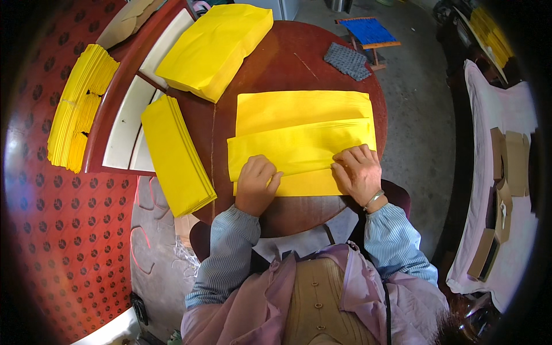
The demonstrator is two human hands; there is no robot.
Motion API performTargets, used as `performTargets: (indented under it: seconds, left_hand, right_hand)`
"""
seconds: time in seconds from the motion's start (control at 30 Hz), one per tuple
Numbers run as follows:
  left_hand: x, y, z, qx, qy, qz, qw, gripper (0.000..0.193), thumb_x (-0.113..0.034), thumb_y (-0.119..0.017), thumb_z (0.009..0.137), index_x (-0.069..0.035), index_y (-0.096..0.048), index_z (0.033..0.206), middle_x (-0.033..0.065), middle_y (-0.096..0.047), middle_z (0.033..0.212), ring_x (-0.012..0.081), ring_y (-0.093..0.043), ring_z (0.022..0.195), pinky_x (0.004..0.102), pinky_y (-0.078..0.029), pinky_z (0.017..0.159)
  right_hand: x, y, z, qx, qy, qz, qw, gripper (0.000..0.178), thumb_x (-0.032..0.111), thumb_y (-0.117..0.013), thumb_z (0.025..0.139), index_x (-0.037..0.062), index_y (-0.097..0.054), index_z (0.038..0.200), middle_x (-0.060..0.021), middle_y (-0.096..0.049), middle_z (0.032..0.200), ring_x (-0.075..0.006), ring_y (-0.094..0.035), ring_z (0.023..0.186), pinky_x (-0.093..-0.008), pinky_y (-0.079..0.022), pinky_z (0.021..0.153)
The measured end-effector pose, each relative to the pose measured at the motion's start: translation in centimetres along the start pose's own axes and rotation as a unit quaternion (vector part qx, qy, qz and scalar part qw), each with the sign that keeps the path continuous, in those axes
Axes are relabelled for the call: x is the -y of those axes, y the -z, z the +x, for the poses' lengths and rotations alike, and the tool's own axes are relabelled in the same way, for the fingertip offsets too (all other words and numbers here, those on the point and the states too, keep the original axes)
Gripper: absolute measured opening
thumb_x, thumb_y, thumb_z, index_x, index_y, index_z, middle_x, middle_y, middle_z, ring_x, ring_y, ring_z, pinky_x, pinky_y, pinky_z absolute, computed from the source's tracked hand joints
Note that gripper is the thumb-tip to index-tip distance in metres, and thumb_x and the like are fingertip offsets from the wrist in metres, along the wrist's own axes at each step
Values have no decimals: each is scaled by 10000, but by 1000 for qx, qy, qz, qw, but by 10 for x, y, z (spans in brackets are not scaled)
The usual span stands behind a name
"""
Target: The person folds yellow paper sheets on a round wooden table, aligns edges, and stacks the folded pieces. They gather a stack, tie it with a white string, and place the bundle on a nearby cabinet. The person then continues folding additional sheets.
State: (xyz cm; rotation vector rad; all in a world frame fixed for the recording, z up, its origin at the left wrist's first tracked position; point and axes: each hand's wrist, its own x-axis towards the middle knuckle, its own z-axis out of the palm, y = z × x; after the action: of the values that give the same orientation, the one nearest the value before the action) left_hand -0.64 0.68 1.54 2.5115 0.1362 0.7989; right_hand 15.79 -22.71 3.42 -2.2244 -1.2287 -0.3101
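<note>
In front of me a yellow sheet (305,106), paper or thin cloth, lies on a round dark red table. A folded strip (293,141) of the same yellow runs across its middle, slightly skewed. My left hand (257,183) has its fingers curled at the strip's lower left edge. On the right, my right hand (357,172), with a bracelet on its wrist, has thumb and fingers closed on the strip's lower edge. A flat band of yellow shows below, between the hands. To the left lies a stack of folded yellow pieces (178,155).
A bulky yellow stack (215,49) sits at the table's far left. Beyond the left edge are more bundled yellow pieces (80,109) on a red patterned surface. A grey cloth (347,61) lies at the table's far right, near a blue stool (368,31). Cardboard boxes (506,172) rest on pink cloth.
</note>
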Motion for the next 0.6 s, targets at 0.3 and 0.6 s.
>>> performTargets:
  seconds: [0.3,0.6]
  left_hand:
    - [9,18,-24,-12,67,65,996,144,-101,-812,823,-36,-685,835,160,-661,906,340,-648,894,423,-549,782]
    - [-6,3,6,-57,48,155,985,270,-233,-839,815,-67,-766,1015,102,-662,962,295,-634,882,435,-495,779]
  right_hand:
    - [-15,7,-7,-9,-30,-21,999,129,211,-752,871,83,-750,886,-76,-710,879,-271,-615,842,-416,-455,773]
    - [-25,9,-8,-56,-78,-54,994,184,252,-773,896,73,-767,860,-79,-720,806,-260,-619,786,-418,-428,753]
